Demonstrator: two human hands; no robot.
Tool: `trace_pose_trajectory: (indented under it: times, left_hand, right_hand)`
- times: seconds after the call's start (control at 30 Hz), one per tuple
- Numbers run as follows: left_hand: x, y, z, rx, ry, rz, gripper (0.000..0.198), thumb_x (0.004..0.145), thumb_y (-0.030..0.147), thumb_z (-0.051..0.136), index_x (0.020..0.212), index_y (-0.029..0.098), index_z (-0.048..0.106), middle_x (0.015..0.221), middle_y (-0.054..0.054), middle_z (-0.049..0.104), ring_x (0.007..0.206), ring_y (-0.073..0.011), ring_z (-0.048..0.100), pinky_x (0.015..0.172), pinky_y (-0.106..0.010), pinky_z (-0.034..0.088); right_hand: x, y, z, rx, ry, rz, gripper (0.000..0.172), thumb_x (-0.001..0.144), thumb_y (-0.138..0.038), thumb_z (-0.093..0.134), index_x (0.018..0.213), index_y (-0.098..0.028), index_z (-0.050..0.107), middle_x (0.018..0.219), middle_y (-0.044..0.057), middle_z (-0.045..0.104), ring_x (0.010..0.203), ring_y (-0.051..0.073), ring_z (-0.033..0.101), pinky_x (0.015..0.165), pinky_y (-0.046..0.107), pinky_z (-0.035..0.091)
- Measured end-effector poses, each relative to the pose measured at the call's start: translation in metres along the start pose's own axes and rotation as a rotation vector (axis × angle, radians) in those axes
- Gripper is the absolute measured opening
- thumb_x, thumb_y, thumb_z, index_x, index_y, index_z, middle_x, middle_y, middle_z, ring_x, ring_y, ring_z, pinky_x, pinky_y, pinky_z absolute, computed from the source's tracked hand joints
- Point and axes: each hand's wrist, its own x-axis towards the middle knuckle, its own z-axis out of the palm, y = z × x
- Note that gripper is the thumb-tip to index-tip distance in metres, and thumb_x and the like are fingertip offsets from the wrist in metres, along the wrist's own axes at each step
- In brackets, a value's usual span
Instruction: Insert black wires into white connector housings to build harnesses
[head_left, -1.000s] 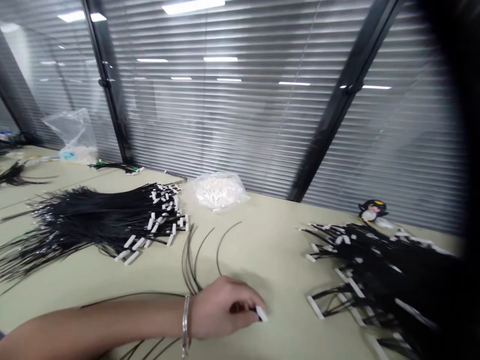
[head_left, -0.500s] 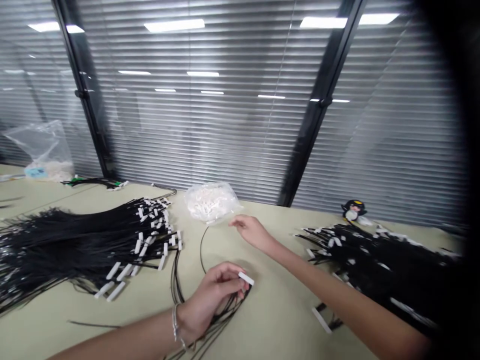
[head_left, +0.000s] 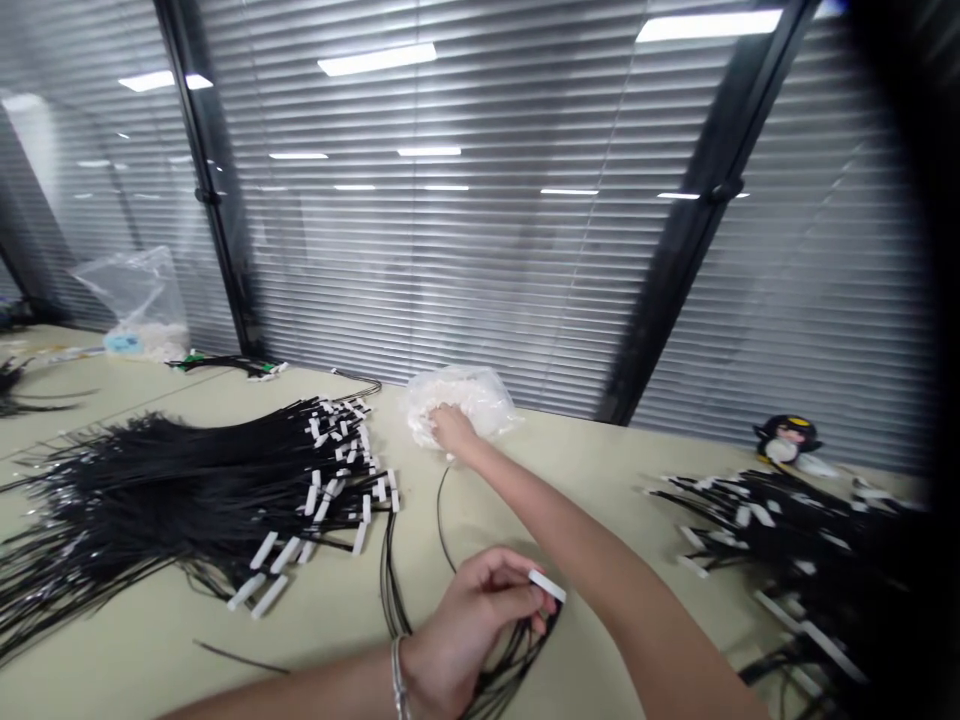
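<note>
Fingers (head_left: 517,603) of left hand (head_left: 469,625) pinch white connector (head_left: 548,585), black wires (head_left: 514,665) trailing below, between left cable pile (head_left: 202,470) and right cable pile (head_left: 817,535). Right hand (head_left: 454,432) at clear bag (head_left: 498,397) of white pieces; finger spread there cannot be told. Blinds (head_left: 480,270) behind.

2 hands (head_left: 476,615), 2 plast. bags (head_left: 491,392)

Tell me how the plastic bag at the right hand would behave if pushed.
The bag would probably crumple, since it looks thin and wrinkled. It seems unlikely to roll, sitting low and slumped on the table. Its white pieces might shift, being loosely heaped.
</note>
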Motion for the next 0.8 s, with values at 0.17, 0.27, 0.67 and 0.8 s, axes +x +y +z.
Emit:
trace_pose_trajectory:
  times: [0.17,0.27,0.67,0.8]
  left_hand:
    - [0.002,-0.001,-0.002,-0.032,0.010,-0.004,0.018,0.065,0.018,0.075,0.079,0.011,0.066,0.075,-0.008,0.066,0.069,-0.0149,0.058,0.067,-0.027,0.040]
    - [0.001,0.001,-0.002,-0.030,0.013,-0.014,0.018,0.066,0.017,0.074,0.080,0.010,0.065,0.076,-0.009,0.066,0.068,-0.0141,0.057,0.068,-0.027,0.039]
    - [0.000,0.007,0.001,0.043,-0.015,-0.012,0.017,0.072,0.015,0.070,0.088,0.013,0.068,0.085,-0.007,0.065,0.076,-0.0149,0.054,0.073,-0.027,0.039]
    - [-0.007,0.010,0.003,0.081,-0.063,-0.001,0.014,0.074,0.015,0.069,0.088,0.015,0.066,0.083,-0.004,0.063,0.078,-0.0133,0.053,0.074,-0.026,0.038]
  right_hand:
    - [0.003,0.003,0.001,0.003,-0.015,0.002,0.034,0.090,-0.034,0.051,0.117,-0.015,0.053,0.118,0.009,0.054,0.103,0.018,0.055,0.088,0.039,0.048]
    - [0.003,0.002,0.001,0.049,0.003,0.006,0.033,0.090,-0.034,0.051,0.117,-0.015,0.053,0.118,0.009,0.054,0.104,0.018,0.055,0.089,0.040,0.048]
    - [-0.071,0.016,-0.038,0.798,0.176,0.059,0.033,0.089,-0.035,0.052,0.114,-0.014,0.054,0.117,0.009,0.054,0.105,0.019,0.054,0.090,0.040,0.046]
    - [-0.159,0.019,-0.044,1.206,0.094,0.152,0.031,0.091,-0.038,0.047,0.107,-0.012,0.053,0.101,0.006,0.058,0.089,0.014,0.058,0.081,0.035,0.049]
